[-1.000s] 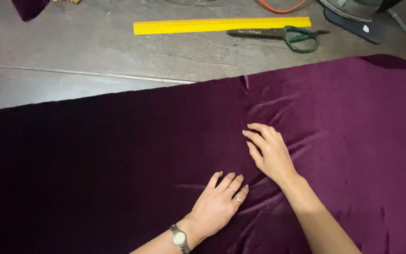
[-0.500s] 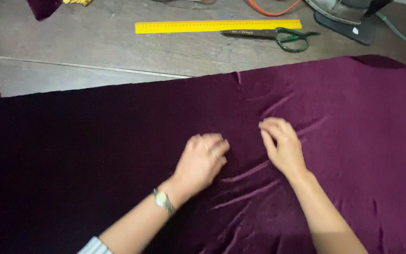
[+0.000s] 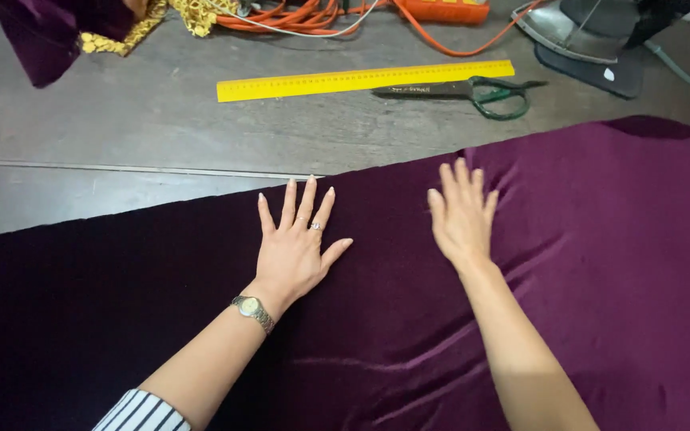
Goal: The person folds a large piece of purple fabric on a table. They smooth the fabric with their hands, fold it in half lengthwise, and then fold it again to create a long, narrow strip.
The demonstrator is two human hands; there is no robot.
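Note:
A large sheet of dark purple velvet cloth (image 3: 584, 263) covers the near part of the grey table (image 3: 121, 128). My left hand (image 3: 295, 243) lies flat on the cloth with fingers spread, its fingertips close to the cloth's far edge; a ring and a wristwatch show on it. My right hand (image 3: 462, 211) also rests flat, palm down, a little to the right, fingers together and pointing away from me. Neither hand holds anything. Soft creases run through the cloth below my right forearm.
Beyond the cloth lie a yellow ruler (image 3: 365, 80) and green-handled scissors (image 3: 465, 90). Orange cable (image 3: 321, 16) and gold trim (image 3: 133, 32) sit at the back, a folded purple piece (image 3: 33, 36) at back left, and an iron (image 3: 592, 36) at back right.
Both hands have slid forward across the cloth toward its far edge and flattened out. The left hand's fingers have spread. Wrinkles near the hands have been smoothed.

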